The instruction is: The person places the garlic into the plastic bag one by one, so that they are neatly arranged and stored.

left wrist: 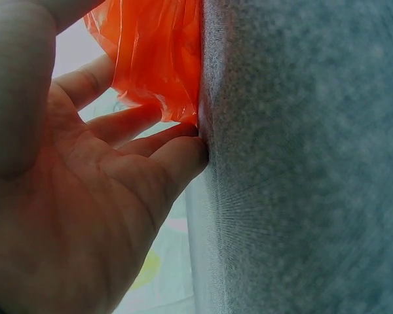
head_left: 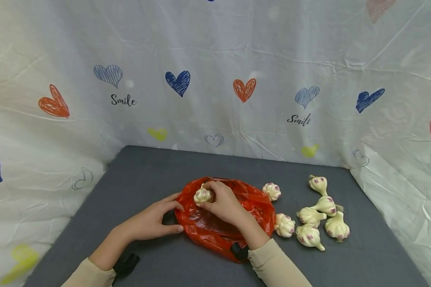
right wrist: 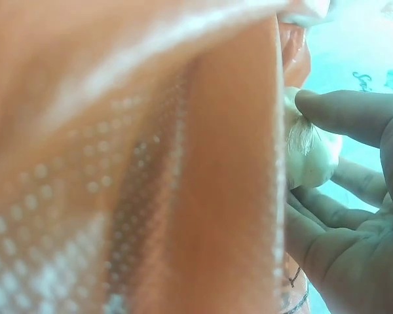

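In the head view, a red plastic bag (head_left: 208,241) lies spread with its mouth open on the dark grey tabletop. My right hand (head_left: 224,203) pinches a garlic bulb (head_left: 202,195) over the bag's left part. Up close in the right wrist view, the thumb and fingers sit around the same pale bulb (right wrist: 314,160), beside a blurred bag wall (right wrist: 229,163). Against the bag's left side rests my left hand (head_left: 154,219), thumb and fingers spread apart. From the left wrist, its fingertips touch the bag's outer side (left wrist: 160,59) close to the tabletop.
Two garlic bulbs lie along the bag's right edge, one at the back (head_left: 271,191) and one nearer (head_left: 284,225). Farther right, several more bulbs (head_left: 310,216) form a loose group on the tabletop (head_left: 151,171). A white curtain (head_left: 208,111) with printed hearts hangs behind.
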`<state>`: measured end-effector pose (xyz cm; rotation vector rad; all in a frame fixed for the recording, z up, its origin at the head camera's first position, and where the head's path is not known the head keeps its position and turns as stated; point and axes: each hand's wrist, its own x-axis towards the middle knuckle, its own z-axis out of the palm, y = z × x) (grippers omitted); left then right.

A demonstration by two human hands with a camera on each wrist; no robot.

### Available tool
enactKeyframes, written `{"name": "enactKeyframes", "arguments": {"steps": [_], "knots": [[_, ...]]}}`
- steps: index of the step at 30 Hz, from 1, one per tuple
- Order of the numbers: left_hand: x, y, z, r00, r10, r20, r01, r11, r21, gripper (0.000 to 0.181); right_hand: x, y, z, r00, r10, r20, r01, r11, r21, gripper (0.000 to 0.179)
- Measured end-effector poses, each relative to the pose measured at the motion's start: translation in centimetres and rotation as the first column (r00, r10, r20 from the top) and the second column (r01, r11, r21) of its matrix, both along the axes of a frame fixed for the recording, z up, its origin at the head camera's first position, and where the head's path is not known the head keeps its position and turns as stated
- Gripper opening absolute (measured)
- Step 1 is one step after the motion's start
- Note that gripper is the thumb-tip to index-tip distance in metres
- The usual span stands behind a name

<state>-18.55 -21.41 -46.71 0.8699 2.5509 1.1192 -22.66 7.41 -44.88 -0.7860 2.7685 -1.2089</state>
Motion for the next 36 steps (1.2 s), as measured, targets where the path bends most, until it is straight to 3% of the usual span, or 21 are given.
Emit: {"name": "enactKeyframes", "arguments": {"steps": [9, 22, 36], "knots": [[0.0, 0.0, 0.1, 1.000, 0.005, 0.009, -0.005, 1.000, -0.001, 0.048, 0.0, 0.0, 0.0, 1.000, 0.002, 0.009, -0.002, 1.000, 0.012, 0.053], [0.0, 0.0, 0.0, 1.000, 0.000, 0.000, 0.000, 1.000, -0.001, 0.043, 0.1, 0.4, 0.8, 0.999, 0.026, -0.042, -0.025, 0.999, 0.030, 0.053], [0.1, 0.0, 0.1, 1.000, 0.011, -0.001, -0.011, 1.000, -0.021, 0.044, 0.2, 1.5, 2.8, 1.000, 0.023, 0.012, -0.023, 0.998, -0.051, 0.053]]}}
